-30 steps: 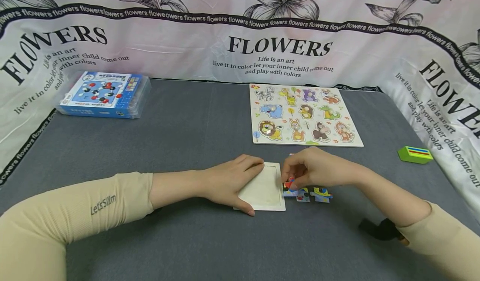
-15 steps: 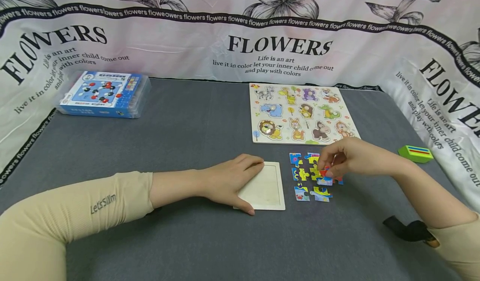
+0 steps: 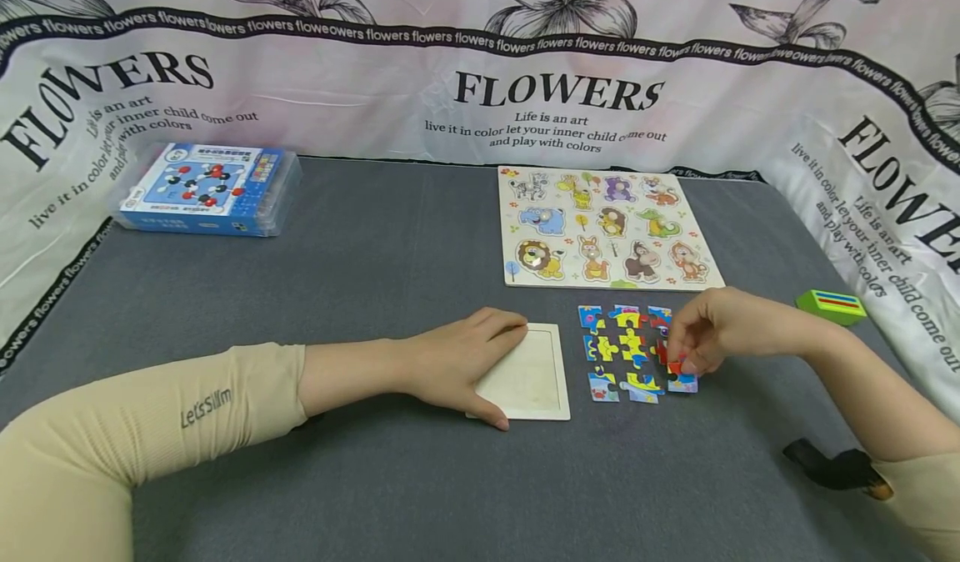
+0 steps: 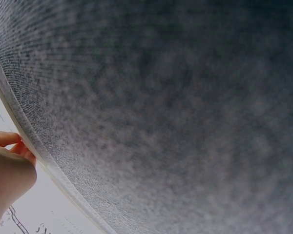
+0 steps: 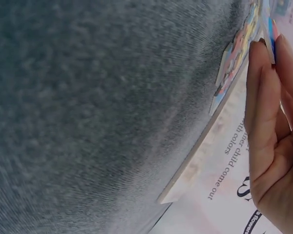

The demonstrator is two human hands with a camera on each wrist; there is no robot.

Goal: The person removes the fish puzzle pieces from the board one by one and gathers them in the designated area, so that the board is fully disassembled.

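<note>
My left hand [image 3: 465, 366] lies spread over the left side of a pale puzzle tray [image 3: 531, 383], thumb at its near edge. The tray's raised border shows at the right; the hand covers its left part. My right hand [image 3: 712, 333] pinches a puzzle piece [image 3: 683, 380], red above and light blue below, between thumb and fingertips at the lower right of the other pieces. In the right wrist view this piece [image 5: 270, 41] stands edge-on between the fingertips. Loose jigsaw pieces [image 3: 632, 345] in blue, yellow and red lie in rough rows right of the tray.
Behind the pieces lies a wooden animal puzzle board [image 3: 611, 228]. A green box [image 3: 831, 308] with coloured stripes stands at the right. At the back left is a blue boxed molecule set [image 3: 206, 191]. A printed flower cloth [image 3: 375, 87] rises behind the grey table [image 3: 360, 495].
My right hand has carried the pinched piece rightward from the tray's edge, across the loose pieces to their lower right corner. My left hand stays on the tray.
</note>
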